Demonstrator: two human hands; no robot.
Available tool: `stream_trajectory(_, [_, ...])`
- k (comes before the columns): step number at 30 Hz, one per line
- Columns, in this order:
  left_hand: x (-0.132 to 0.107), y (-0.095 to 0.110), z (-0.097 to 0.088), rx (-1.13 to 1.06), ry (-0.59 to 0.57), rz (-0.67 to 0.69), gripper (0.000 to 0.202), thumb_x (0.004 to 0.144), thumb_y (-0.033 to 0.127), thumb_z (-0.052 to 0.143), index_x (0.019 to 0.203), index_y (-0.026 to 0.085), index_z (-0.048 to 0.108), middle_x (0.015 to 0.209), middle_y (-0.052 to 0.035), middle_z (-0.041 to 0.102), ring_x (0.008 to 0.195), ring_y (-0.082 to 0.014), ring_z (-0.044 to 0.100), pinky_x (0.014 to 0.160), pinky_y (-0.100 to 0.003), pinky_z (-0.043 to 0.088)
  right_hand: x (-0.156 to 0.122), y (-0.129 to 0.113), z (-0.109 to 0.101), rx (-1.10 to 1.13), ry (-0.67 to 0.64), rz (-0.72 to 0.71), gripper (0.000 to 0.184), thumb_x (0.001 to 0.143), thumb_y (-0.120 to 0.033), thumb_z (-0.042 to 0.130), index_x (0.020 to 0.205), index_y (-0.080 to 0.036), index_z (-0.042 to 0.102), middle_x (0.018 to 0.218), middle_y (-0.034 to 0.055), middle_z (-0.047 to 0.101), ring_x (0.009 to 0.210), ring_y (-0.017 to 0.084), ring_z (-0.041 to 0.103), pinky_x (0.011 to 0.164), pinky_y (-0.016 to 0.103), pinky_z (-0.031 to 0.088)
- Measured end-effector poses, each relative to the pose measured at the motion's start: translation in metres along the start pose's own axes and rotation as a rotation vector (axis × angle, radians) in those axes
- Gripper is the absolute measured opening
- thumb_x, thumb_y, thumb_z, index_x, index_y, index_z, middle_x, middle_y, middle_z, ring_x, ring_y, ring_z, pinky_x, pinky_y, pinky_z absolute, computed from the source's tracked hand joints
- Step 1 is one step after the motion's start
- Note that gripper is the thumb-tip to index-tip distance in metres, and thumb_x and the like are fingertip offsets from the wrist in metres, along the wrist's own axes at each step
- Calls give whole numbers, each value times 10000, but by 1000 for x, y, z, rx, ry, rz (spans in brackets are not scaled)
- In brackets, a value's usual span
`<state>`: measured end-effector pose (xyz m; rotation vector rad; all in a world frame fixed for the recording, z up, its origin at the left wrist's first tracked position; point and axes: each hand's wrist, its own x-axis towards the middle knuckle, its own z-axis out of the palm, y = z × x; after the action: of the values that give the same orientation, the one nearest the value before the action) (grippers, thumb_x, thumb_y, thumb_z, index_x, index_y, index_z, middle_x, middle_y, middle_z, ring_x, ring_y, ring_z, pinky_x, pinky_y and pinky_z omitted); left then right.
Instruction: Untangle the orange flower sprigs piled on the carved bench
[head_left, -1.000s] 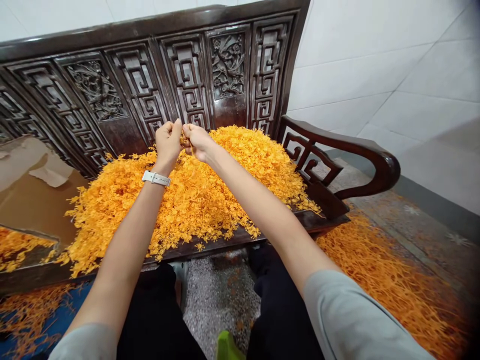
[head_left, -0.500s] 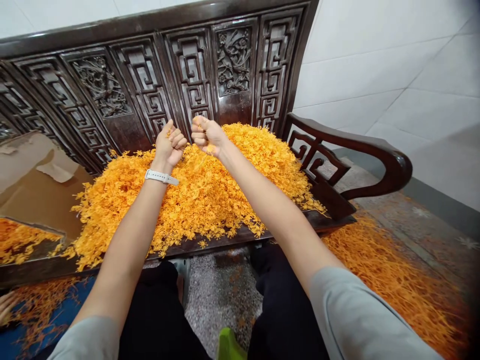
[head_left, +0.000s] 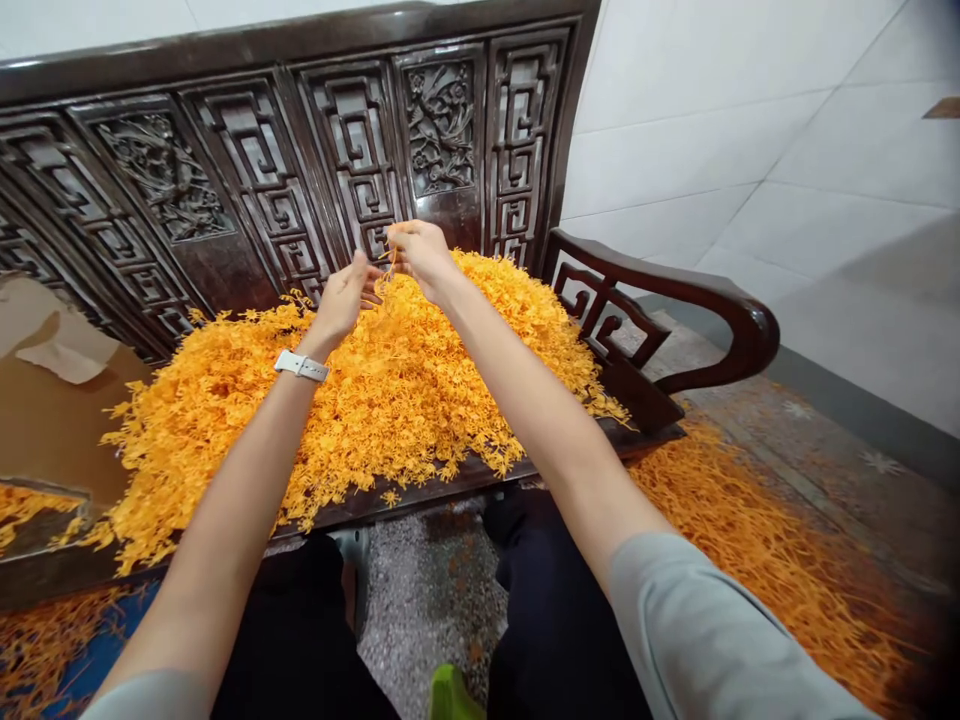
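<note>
My right hand [head_left: 425, 258] is raised over a heap of small spiky orange plastic flower pieces [head_left: 420, 400]. Its thumb and fingertips pinch a thin orange plastic piece [head_left: 388, 268], which dangles toward the left. Just beside it is my left hand [head_left: 345, 298], thumb up and fingers loosely apart, near the hanging end of that piece. Whether the left fingers touch it is hard to make out. A pale watch strap [head_left: 301, 366] circles my left wrist.
The heap lies on a dark carved wooden bench [head_left: 450, 215] with a curved armrest [head_left: 739, 325] at right. A torn cardboard box [head_left: 64, 400] stands at left. Thin orange strands [head_left: 750, 540] cover the floor at right. A green object [head_left: 452, 692] is between my legs.
Both hands were closed a moment earlier. The left fingers have since loosened, and a thin orange piece now shows in the right fingertips. The view has shifted slightly.
</note>
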<state>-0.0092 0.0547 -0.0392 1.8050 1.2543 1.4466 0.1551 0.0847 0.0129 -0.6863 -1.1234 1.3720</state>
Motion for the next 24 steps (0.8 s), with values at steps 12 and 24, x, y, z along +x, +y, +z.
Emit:
stream_trajectory(12, [14, 51, 13, -298, 241, 106, 304, 836, 467, 883, 837, 194, 750, 699, -24, 680, 668, -133, 663, 618, -229, 570, -12, -9, 18, -118, -151, -77, 383, 966, -446, 764, 869, -211, 478, 740, -44, 498, 649, 71, 474, 498, 166, 341])
stream_trajectory(24, [7, 43, -7, -124, 296, 216, 245, 806, 375, 888, 871, 182, 751, 769, -51, 737, 664, -130, 665, 634, -233, 532, -29, -16, 25, 6, -220, 138, 381, 1128, -259, 449, 751, -208, 421, 600, -53, 414, 523, 69, 395, 487, 179, 286])
